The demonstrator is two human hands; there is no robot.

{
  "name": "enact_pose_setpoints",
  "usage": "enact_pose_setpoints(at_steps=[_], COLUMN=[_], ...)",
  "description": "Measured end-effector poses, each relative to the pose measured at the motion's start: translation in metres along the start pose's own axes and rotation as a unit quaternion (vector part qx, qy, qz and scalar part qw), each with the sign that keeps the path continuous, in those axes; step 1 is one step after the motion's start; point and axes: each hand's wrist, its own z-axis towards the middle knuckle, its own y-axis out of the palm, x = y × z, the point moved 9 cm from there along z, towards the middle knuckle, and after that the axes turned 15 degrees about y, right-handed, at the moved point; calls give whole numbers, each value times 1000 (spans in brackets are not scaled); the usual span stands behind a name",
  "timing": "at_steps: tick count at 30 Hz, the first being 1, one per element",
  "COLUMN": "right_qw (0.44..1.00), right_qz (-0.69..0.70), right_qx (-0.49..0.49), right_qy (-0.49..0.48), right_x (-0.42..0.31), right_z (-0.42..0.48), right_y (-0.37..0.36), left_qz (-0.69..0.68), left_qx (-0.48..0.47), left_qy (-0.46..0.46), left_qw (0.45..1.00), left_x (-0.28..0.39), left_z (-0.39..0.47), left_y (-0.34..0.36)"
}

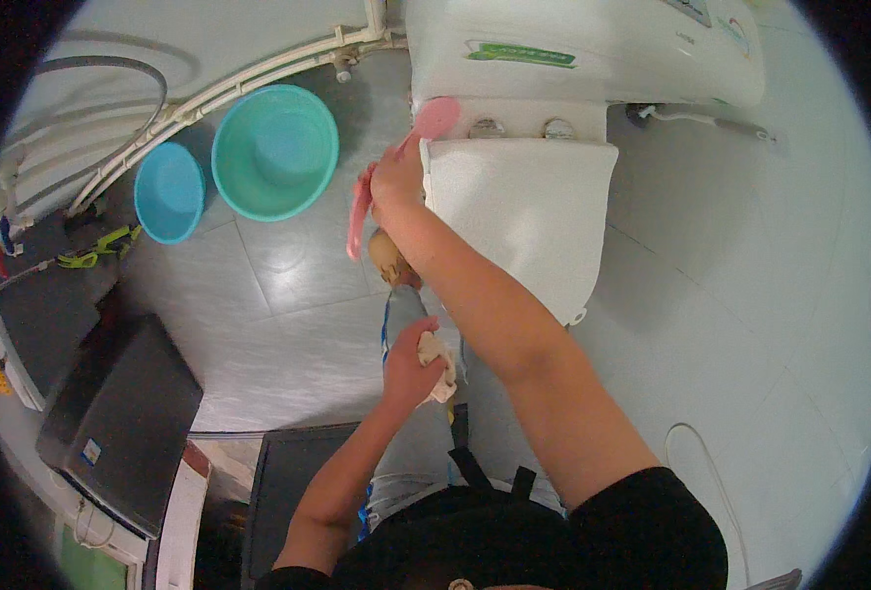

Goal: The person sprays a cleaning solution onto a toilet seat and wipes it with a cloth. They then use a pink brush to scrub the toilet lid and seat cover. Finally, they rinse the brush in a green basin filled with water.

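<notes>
My right hand is closed around a pink plastic long-handled implement, beside the left edge of a white toilet lid. Its rounded end points toward the back of the toilet. More pink plastic shows on the other side of the fist, and my fingers hide the middle, so I cannot tell whether it is one piece. Lower down, above my leg, my left hand grips a crumpled cream cloth. The lid is down over the toilet.
A green basin and a blue basin stand on grey tiles near wall pipes. A large white appliance overhangs the toilet. A dark box is at lower left. A long-handled brush lies right.
</notes>
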Motion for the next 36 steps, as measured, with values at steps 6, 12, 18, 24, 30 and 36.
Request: enact_pose_setpoints(at_steps=[6,12,18,24,30,36], right_qw=[880,388,298,279,321,322], right_qz=[-471,-850,-837,-842,-859,-822], right_qx=[-23,145,87,83,231,91], right_qy=[-61,-326,-451,-455,-326,-461], right_x=[-69,-255,-230,-236,-324,-242], right_z=[-55,-106,-93,-101,-145,-141], right_y=[-108,-156,-105,-93,-187,-79], left_qz=[-10,-16,-9,-15,-27,-23], left_qx=[21,14,-5,-2,-15,-18], left_qy=[38,25,7,23,24,31], left_qw=[999,999,1000,1000,999,999], left_x=[10,9,7,29,30,42], left_z=[1,-5,-12,-7,-4,-8], left_y=[0,11,35,49,61,67])
